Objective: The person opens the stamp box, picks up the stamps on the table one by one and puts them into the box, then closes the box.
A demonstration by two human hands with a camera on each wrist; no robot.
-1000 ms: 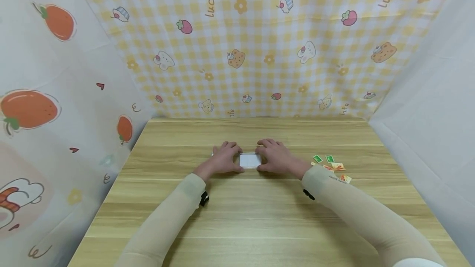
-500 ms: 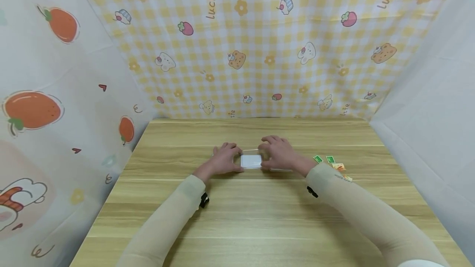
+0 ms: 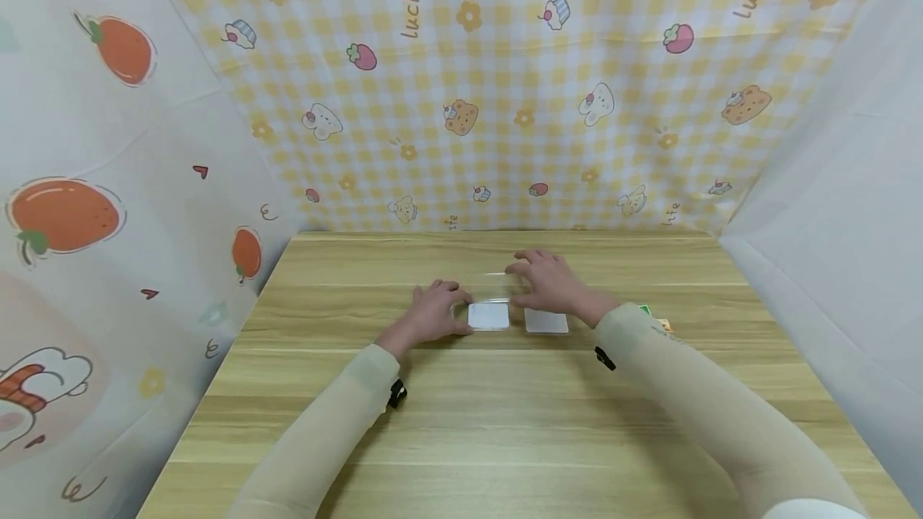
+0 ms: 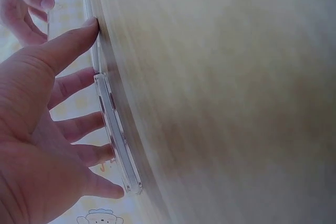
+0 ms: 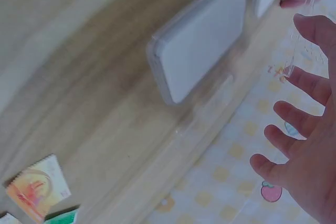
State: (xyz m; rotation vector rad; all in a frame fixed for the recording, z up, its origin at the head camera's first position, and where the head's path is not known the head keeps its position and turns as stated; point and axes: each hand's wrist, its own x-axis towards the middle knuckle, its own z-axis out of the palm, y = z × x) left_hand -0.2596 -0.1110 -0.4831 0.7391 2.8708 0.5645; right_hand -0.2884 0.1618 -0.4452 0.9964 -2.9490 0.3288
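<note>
A flat white-filled clear case lies on the table. My left hand grips its left end, the thumb on the near edge and the index finger on the far edge. In the left wrist view, the other fingertips lie along a second clear-edged flat case. My right hand pinches a thin clear plastic lid between thumb and index finger, its other fingers spread; the lid is raised behind the middle case. Another flat white case lies just below the right hand.
Small stamps with orange pictures and a green stamp lie to the right, partly covered by the right sleeve in the head view. A checked cloth hangs behind the wooden table.
My right hand has lifted the clear lid off the middle case and moved it away and slightly right. The white case beneath it has come into sight. My left hand stays in place.
</note>
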